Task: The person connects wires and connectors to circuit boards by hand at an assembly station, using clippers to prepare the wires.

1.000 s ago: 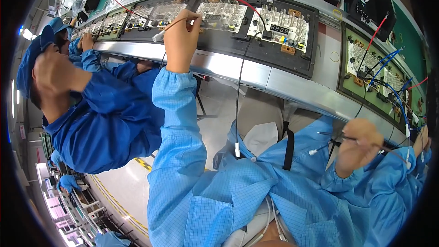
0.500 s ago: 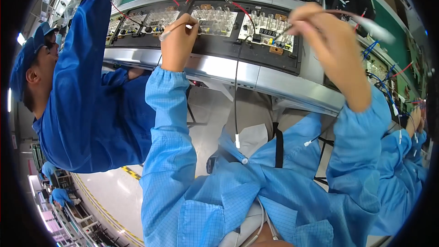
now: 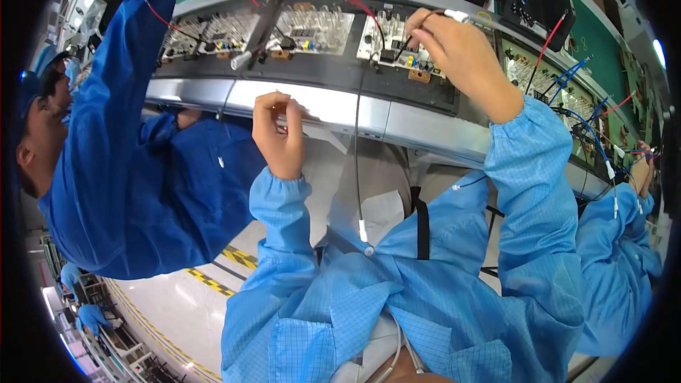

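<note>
My right hand (image 3: 457,53) is closed on a thin dark cable (image 3: 428,16), over a white circuit board (image 3: 370,42). A white connector (image 3: 456,15) at one end of the cable sticks out beyond my fingers. My left hand (image 3: 278,135) is in front of the metal rail, thumb and fingers curled together; whether anything is between them is hidden. Beyond it, a blurred dark strip with a pale round end (image 3: 241,62) crosses in front of the boards. A black cable (image 3: 358,120) hangs from the right board over the rail, ending in a white connector (image 3: 362,230) near my lap.
More boards (image 3: 319,32) lie on the black tray beyond the silver rail (image 3: 312,106). Red wires (image 3: 365,8) and blue wires (image 3: 564,79) run among the boards. A co-worker in dark blue (image 3: 142,177) sits close at left; another person's light-blue sleeve (image 3: 617,241) is at right.
My left hand has drawn back toward me, away from the boards. My right hand has moved left with its cable, closer over the right board. The view has shifted slightly.
</note>
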### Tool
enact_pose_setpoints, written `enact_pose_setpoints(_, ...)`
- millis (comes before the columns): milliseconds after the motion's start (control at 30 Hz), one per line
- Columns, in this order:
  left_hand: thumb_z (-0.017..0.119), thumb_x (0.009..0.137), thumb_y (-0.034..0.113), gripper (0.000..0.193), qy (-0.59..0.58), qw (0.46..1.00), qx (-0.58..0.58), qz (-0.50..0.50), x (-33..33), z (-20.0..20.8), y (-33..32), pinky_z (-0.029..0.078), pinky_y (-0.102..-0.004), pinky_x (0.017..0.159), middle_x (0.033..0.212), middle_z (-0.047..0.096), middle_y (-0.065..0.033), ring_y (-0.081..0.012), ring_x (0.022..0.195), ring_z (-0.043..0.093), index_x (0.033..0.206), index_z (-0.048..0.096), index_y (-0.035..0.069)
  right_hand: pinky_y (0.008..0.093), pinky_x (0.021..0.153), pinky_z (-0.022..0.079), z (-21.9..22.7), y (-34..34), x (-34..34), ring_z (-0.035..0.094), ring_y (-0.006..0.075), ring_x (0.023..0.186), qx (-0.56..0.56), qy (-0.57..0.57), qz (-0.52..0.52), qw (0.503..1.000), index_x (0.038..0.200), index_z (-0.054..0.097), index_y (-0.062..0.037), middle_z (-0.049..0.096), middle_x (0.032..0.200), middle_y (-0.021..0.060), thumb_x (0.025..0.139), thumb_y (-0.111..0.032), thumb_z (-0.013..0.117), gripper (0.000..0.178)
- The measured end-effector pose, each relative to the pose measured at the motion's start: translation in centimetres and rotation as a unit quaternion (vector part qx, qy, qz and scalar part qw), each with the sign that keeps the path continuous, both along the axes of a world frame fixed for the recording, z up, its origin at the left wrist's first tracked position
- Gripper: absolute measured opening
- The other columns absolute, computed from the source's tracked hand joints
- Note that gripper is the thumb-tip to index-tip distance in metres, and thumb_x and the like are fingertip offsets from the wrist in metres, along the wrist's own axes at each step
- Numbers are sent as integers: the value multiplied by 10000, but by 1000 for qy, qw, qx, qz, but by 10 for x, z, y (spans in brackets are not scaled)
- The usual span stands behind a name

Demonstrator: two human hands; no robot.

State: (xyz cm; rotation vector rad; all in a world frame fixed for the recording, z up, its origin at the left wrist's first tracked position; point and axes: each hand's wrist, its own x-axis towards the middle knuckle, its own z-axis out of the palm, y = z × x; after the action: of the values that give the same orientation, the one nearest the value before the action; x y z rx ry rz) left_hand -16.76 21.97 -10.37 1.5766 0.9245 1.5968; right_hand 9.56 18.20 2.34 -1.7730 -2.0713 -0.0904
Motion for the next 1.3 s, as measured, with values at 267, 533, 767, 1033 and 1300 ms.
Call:
enact_pose_setpoints(267,594,739,-14,150,234,950,202,44,30,10,-9,356,-301,728,775,608,-21,-174,715,555,831,636,97,332,627,463,-1,1,1,623,264,698,-1,87,10,996,961,578,-56,662,762,70,916,-153,480,144)
enact_pose_setpoints(533,607,637,29,179,200,944,246,88,36,-8,-4,323,-298,748,743,600,17,-167,733,543,756,666,149,363,630,468,-3,3,9,626,273,722,9,68,3,998,974,566,-89,670,759,31,918,-176,467,143)
enact_pose_setpoints(767,593,624,50,173,215,943,240,89,33,-9,-2,318,-308,764,732,562,17,-173,740,528,743,661,156,403,617,468,-6,6,10,628,278,740,12,69,-6,997,954,566,-123,672,768,12,914,-210,473,133)
enact_pose_setpoints(1033,586,627,54,159,216,941,242,98,33,-6,-2,315,-314,763,726,547,15,-178,731,517,726,653,159,384,624,458,4,8,-10,599,292,733,41,-84,13,996,934,567,-85,615,752,85,896,-193,514,126)
enact_pose_setpoints(1300,571,653,51,107,214,943,236,96,33,-5,-2,314,-320,758,716,534,-5,-189,724,508,698,627,131,398,600,451,-1,9,-13,579,289,690,28,-112,7,993,915,583,-150,554,694,90,888,-241,531,109)
